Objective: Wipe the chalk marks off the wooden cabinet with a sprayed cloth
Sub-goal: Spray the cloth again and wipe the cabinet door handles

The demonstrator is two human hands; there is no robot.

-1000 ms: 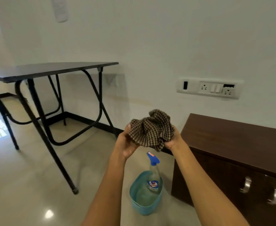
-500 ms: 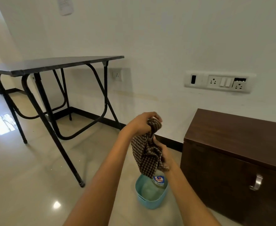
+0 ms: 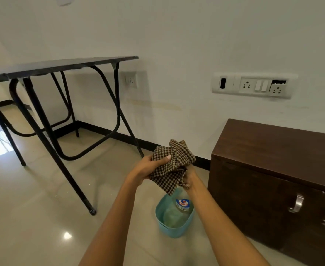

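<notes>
Both hands clutch the bunched brown-and-cream checked cloth, the left hand curled over its top and the right hand gripping underneath. The dark brown wooden cabinet stands just right of the cloth, nearer the right hand. The clear spray bottle stands in the pale blue plastic tub directly below the cloth, beside the cabinet's left end.

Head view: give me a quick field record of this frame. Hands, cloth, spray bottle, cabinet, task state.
left hand: gripping the brown checked cloth from the left
right hand: holding the cloth from below right, mostly hidden
cloth: bunched, held in the air above the tub
spray bottle with red and blue label: standing in the light blue plastic tub on the floor, top hidden by the cloth
dark brown wooden cabinet: right of the tub, doors shut, no chalk marks visible here
task state: wiping not yet begun
</notes>
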